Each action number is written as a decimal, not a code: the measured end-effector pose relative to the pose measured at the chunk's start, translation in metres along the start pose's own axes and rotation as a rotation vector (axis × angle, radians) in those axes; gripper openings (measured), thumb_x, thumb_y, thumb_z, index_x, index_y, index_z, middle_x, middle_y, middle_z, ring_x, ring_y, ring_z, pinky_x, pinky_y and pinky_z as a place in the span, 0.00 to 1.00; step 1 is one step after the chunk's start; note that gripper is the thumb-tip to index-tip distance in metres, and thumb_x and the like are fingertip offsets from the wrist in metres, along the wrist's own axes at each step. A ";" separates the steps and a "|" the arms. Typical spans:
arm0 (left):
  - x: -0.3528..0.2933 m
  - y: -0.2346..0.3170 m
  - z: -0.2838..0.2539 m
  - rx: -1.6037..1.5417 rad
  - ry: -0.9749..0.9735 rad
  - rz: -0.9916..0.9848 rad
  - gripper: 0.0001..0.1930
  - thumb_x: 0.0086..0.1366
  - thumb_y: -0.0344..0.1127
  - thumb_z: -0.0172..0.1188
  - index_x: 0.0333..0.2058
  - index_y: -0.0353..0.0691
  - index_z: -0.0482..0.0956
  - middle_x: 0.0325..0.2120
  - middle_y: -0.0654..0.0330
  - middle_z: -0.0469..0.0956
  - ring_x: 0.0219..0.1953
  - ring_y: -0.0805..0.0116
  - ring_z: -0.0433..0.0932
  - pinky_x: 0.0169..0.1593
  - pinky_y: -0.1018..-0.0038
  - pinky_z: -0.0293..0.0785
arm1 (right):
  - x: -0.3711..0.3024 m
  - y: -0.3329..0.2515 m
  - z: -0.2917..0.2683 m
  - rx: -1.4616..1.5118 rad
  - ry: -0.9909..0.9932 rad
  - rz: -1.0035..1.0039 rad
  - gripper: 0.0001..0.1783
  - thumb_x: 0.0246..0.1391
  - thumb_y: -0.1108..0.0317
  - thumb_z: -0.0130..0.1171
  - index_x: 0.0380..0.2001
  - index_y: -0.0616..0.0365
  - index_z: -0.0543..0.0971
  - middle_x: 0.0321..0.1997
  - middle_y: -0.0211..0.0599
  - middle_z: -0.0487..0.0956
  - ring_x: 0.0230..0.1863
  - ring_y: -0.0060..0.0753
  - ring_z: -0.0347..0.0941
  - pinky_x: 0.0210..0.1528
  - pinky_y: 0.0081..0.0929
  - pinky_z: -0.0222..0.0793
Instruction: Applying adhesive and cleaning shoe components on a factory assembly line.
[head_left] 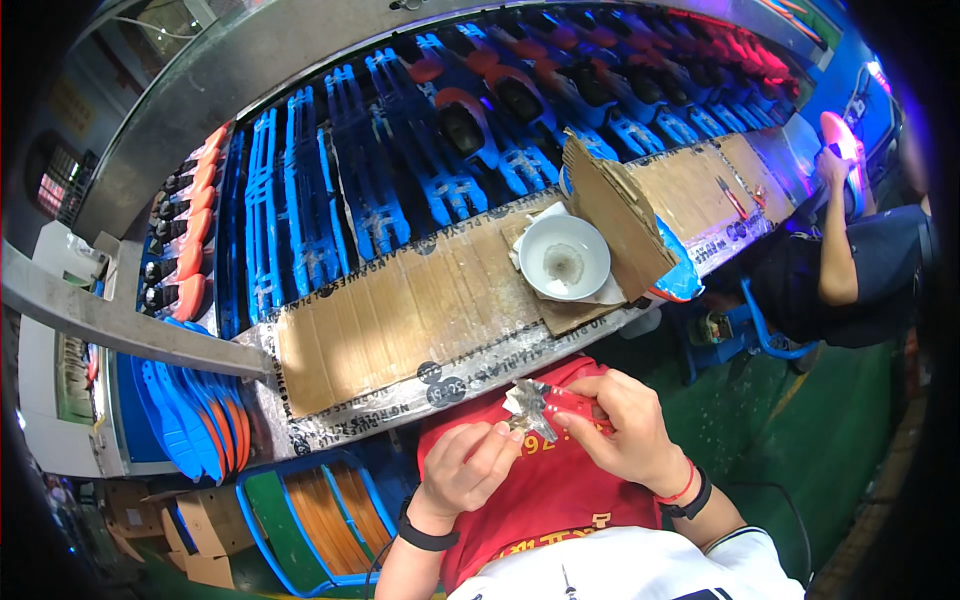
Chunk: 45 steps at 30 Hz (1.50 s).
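Note:
In front of my red apron (590, 505), both hands meet at a small crumpled silvery piece (530, 405) with jagged, shiny edges. Its exact kind cannot be made out. My left hand (465, 465) pinches the lower left side with thumb and fingertips. From the right, my right hand (625, 430) has thumb and fingers closed on the other end; a reddish part there blends with the apron. Just beyond my hands, a white bowl (565, 258) with a greyish residue inside sits on the table, beside an upright cardboard piece (625, 215).
Flat cardboard (400, 330) covers the table's near strip. Behind it lie rows of blue parts (310, 190), several with orange-red pieces. Blue and orange blades (195, 420) hang at the left. A blue-framed stool (325, 520) stands below; a co-worker (840, 260) works at the right.

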<state>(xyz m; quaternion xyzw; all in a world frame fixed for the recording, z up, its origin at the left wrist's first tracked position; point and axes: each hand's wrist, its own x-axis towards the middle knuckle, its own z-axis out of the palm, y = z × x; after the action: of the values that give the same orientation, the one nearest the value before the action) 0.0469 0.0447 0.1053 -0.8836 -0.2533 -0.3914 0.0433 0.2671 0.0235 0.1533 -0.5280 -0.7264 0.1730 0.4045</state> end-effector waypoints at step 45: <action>-0.010 -0.011 -0.005 0.092 0.115 -0.140 0.17 0.50 0.19 0.69 0.39 0.41 0.78 0.39 0.60 0.73 0.33 0.61 0.78 0.34 0.67 0.78 | -0.003 -0.008 0.000 0.097 -0.027 0.037 0.16 0.42 0.73 0.72 0.34 0.65 0.78 0.25 0.38 0.77 0.19 0.31 0.67 0.20 0.26 0.62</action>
<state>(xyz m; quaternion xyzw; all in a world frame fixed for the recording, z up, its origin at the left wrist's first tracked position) 0.0327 0.0487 0.1006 -0.8369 -0.3291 -0.4316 0.0710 0.2619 0.0178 0.1576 -0.5187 -0.7127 0.2228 0.4164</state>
